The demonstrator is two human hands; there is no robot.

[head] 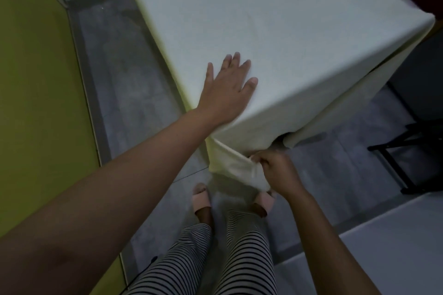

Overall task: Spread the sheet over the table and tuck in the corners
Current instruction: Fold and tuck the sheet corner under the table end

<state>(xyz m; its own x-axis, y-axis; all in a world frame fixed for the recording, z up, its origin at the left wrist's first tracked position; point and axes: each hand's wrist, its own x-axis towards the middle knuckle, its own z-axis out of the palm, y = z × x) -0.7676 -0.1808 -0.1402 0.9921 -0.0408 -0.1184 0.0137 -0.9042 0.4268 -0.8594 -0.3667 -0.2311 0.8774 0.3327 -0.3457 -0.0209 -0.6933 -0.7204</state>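
A pale cream sheet (pixel 263 19) covers the whole table top and hangs down its near sides. My left hand (pixel 227 86) lies flat on the sheet at the table's near corner, fingers spread, pressing the cloth down. Below that corner my right hand (pixel 273 170) is closed on a loose fold of the hanging sheet (pixel 237 167), pulled out from the table's corner at about knee height. The table itself is hidden under the cloth, apart from a dark gap under the hem at the right.
A yellow-green wall (pixel 36 103) runs along the left, with a narrow strip of grey floor (pixel 124 93) between it and the table. A black folding stand (pixel 407 151) sits on the floor at right. My slippered feet (pixel 202 199) stand just before the corner.
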